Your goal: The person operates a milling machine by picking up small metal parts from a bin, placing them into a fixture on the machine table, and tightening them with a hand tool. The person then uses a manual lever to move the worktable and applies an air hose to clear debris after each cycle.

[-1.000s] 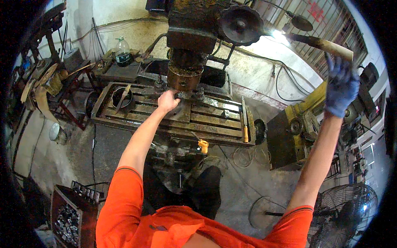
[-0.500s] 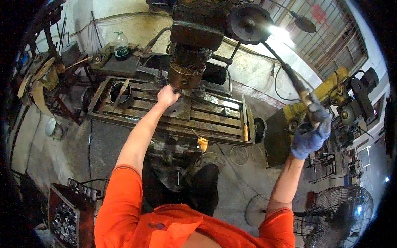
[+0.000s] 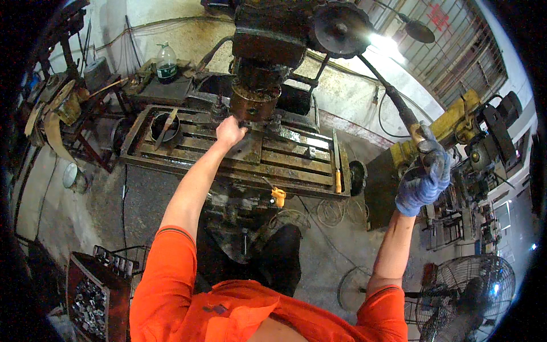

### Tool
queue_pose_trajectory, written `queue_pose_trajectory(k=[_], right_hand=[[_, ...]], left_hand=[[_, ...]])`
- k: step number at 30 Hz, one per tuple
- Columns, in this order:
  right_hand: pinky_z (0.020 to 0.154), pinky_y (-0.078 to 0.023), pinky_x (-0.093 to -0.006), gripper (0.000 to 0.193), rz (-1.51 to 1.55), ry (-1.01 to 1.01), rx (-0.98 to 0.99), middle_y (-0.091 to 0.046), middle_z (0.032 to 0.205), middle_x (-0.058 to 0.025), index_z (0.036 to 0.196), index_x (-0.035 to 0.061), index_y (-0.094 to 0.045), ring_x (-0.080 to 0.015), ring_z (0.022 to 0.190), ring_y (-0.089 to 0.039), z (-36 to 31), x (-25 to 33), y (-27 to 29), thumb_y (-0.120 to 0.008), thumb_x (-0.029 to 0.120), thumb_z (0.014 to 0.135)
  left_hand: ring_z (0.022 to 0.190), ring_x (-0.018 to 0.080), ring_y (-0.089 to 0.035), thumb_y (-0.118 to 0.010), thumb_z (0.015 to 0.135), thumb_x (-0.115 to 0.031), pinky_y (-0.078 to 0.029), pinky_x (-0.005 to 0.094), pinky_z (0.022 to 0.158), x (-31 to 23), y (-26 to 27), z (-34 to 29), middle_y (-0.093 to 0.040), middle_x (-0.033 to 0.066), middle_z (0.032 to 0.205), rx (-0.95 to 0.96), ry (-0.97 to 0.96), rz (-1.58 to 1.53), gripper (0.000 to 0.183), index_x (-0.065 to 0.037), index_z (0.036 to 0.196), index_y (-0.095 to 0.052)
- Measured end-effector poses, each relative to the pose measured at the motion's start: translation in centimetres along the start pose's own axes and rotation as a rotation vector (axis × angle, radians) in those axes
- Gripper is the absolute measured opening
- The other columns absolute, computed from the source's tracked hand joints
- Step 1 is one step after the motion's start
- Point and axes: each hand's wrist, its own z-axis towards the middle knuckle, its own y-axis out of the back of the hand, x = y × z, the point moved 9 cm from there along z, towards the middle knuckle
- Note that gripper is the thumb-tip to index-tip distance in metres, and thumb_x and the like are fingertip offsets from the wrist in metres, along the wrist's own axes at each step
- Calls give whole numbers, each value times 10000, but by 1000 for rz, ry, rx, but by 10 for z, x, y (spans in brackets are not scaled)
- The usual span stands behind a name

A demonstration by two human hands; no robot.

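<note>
My bare left hand (image 3: pixel 230 132) reaches to the slotted machine table (image 3: pixel 296 171), just under the round spindle head (image 3: pixel 255 101) of a drilling machine. Its fingers are curled together beside that head; whatever they grip is hidden. Out to the right, my right hand (image 3: pixel 423 179), in a blue work glove, is wrapped round the end of a long feed lever (image 3: pixel 399 105). The lever slants down from a dark round hub (image 3: pixel 342 29) on the machine.
A dark pot (image 3: pixel 165 128) with a brush stands on the table's left end. A wooden-handled file (image 3: pixel 337 162) lies at its right end. A yellow-handled tool (image 3: pixel 278 196) sits at the front edge. Small metal parts fill a bin (image 3: pixel 117 310); a fan (image 3: pixel 467 296) stands lower right.
My gloved right hand has shifted slightly left with the lever end, which has swung a little. My left hand stays in about the same place.
</note>
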Motion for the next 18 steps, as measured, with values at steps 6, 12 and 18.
queue_pose_trajectory(k=[6,12,18], right_hand=[[757,-425,-292,321,-162,-139,12,-635,917,-106,930,-37,-613,-186,798,-569,10,-11,10,-512,252,834],[871,-400,-343,381,-129,-157,-5,-622,981,-166,962,-46,-614,-246,933,-569,-12,-8,3,-509,295,827],[847,-388,-320,319,-13,-126,64,-604,1005,-172,844,-41,-578,-225,901,-556,0,-5,-1,-477,262,853]], left_hand=[[870,325,-591,-691,679,-295,-479,410,739,4,-7,6,-620,181,906,29,-13,55,377,-13,919,-617],[843,328,-598,-698,668,-290,-481,413,720,1,-2,1,-626,183,859,0,-6,56,350,-13,871,-630],[816,342,-599,-699,662,-278,-484,416,698,1,-5,4,-625,193,838,-40,-68,32,329,-4,831,-634]])
